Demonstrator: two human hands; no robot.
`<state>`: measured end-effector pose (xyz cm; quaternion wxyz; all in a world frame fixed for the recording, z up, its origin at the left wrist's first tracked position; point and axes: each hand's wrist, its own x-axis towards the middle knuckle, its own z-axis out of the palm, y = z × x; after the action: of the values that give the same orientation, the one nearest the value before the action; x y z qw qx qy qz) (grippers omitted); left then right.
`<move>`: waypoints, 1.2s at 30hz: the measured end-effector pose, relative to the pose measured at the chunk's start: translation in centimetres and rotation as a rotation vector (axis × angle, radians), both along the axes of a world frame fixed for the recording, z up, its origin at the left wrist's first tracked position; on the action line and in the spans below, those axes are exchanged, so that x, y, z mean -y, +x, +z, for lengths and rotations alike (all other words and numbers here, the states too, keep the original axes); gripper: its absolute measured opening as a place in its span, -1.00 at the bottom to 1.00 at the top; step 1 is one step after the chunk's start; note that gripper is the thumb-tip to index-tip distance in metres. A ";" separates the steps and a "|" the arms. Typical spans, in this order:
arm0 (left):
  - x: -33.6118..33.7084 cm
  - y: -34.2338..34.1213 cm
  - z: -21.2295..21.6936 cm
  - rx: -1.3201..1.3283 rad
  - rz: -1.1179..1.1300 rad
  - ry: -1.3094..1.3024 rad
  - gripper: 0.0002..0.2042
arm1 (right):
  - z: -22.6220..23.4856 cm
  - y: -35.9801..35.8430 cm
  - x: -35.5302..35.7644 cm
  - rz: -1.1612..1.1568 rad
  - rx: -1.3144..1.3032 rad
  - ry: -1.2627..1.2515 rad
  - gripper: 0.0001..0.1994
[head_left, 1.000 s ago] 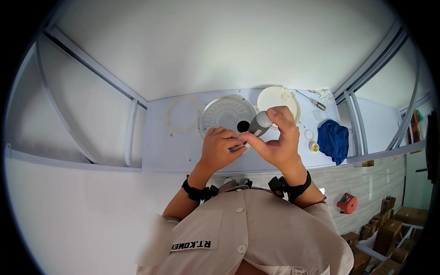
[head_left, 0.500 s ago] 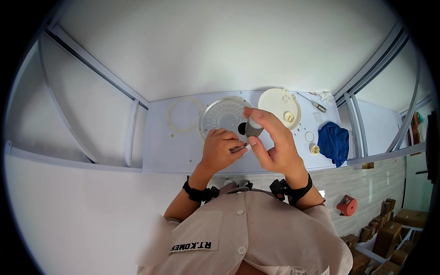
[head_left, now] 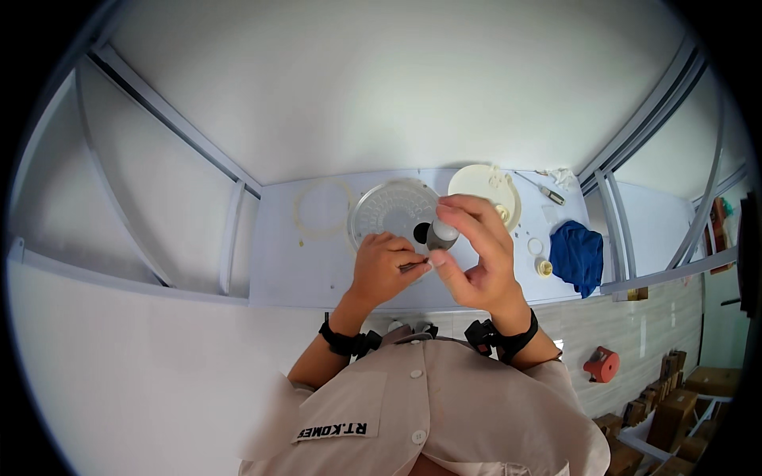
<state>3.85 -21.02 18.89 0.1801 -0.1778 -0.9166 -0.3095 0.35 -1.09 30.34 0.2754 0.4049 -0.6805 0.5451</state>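
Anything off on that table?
No spill or damage visible. Just untidy: the blue cloth lies crumpled near the front edge of the table, and a small loose bit sits by the pale ring, too small to identify.

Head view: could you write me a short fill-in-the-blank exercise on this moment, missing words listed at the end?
1. The right hand holds a tool with a ______ handle.
2. The crumpled cloth on the table is coloured ______.
3. The cream round lid lies to the ______ of the patterned round plate.
4. The strap on the left wrist is ______.

Missing words: grey; blue; right; black.
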 end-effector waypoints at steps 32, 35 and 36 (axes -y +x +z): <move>0.0 -0.2 -0.2 -0.013 -0.015 0.033 -0.87 | -1.2 -0.3 -1.2 -0.003 0.196 0.081 -0.57; -0.1 -0.2 0.3 0.001 -0.012 0.024 -0.87 | -1.3 -0.3 -0.1 0.120 0.280 -0.093 -0.58; 0.0 -0.2 0.2 -0.002 -0.012 0.030 -0.87 | -0.9 -0.4 0.0 0.138 0.218 -0.074 -0.57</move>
<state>3.67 -20.98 19.10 0.1820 -0.1810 -0.9105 -0.3241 -0.10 -1.05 29.43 0.1764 0.3788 -0.6561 0.6284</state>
